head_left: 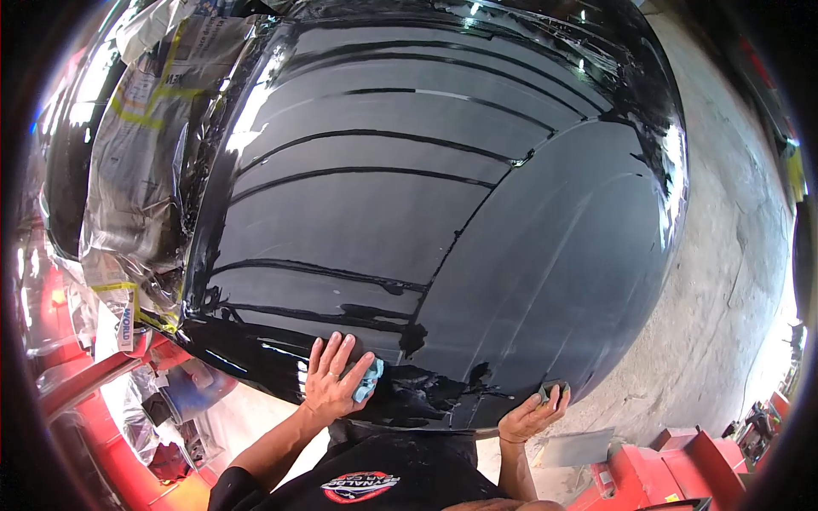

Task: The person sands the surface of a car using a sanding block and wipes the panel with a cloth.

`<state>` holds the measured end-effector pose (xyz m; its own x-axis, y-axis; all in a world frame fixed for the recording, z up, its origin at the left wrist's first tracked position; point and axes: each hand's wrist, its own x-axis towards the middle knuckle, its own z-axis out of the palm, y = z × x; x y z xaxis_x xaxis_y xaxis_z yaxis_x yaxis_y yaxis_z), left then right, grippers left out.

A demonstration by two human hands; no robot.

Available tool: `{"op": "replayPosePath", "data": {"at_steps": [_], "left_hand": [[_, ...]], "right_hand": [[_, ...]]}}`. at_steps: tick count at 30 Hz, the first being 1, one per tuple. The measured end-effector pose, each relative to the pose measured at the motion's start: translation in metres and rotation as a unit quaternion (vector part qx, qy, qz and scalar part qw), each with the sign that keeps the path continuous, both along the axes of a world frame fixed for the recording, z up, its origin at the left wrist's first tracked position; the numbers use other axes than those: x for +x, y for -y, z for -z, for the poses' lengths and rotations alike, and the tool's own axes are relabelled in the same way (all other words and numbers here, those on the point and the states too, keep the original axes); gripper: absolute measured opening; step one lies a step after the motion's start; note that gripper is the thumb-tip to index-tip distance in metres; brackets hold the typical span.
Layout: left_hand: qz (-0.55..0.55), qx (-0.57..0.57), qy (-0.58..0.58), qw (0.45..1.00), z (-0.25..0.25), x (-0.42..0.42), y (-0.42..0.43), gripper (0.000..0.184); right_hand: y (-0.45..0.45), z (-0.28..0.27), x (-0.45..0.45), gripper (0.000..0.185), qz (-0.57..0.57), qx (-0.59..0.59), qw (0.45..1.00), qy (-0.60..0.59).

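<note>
A large black car hood [324, 217] spreads in front of me, mostly dull grey, with glossy black wet-looking lines and patches. My left hand [334, 379] rests on its near edge, fingers stretched over the surface, with a crumpled light-blue cloth [368, 381] held at the thumb side. Further right, my right hand [532, 418] is at the same near edge, its fingers bent around a small dark grey pad [556, 393], which looks like folded sandpaper. The fingers partly hide the pad.
Newspaper masking [141, 187] with yellow tape covers the car's left part. Red metal equipment [673, 473] stands at the lower right, and a red beam [94, 379] at the lower left. Bare concrete floor [716, 230] runs along the right side.
</note>
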<state>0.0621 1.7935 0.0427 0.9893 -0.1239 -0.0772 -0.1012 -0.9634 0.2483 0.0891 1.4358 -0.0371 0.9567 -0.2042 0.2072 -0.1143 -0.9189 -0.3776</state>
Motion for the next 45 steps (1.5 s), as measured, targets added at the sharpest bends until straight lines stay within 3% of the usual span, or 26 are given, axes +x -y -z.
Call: {"op": "replayPosePath", "data": {"at_steps": [12, 15, 22, 23, 26, 27, 40, 42, 45], "left_hand": [[-0.013, -0.022, -0.003, 1.0, -0.004, 0.003, 0.0, 0.087], [-0.001, -0.009, -0.021, 1.0, -0.005, 0.003, -0.002, 0.076], [-0.005, -0.022, -0.033, 0.999, -0.007, 0.004, -0.003, 0.082], [-0.012, -0.038, -0.014, 0.999, -0.007, 0.004, -0.002, 0.107], [-0.008, -0.037, -0.015, 0.999, -0.006, 0.003, -0.003, 0.11], [-0.007, -0.031, -0.028, 0.999, -0.008, 0.004, -0.004, 0.086], [-0.024, -0.048, 0.001, 0.999, -0.001, 0.001, -0.002, 0.083], [-0.027, -0.048, 0.004, 0.999, -0.002, 0.001, -0.001, 0.096], [-0.03, -0.051, 0.01, 0.998, 0.001, 0.001, -0.001, 0.102]], "right_hand": [[0.004, 0.003, -0.003, 0.042, -0.005, -0.017, 1.0, -0.017], [0.003, 0.002, -0.003, 0.042, 0.003, -0.02, 1.0, -0.022], [0.006, 0.007, -0.004, 0.041, -0.002, -0.026, 1.0, -0.012], [0.006, 0.008, -0.004, 0.041, -0.001, -0.033, 0.999, -0.005], [0.006, 0.011, -0.004, 0.041, -0.013, -0.035, 0.999, 0.004], [0.007, 0.011, -0.004, 0.041, -0.011, -0.038, 0.999, 0.012], [0.009, 0.014, -0.004, 0.041, -0.007, -0.046, 0.999, 0.017], [0.007, 0.013, -0.003, 0.041, -0.008, -0.049, 0.999, 0.022], [0.008, 0.014, -0.004, 0.04, -0.013, -0.039, 0.999, 0.022]]}}
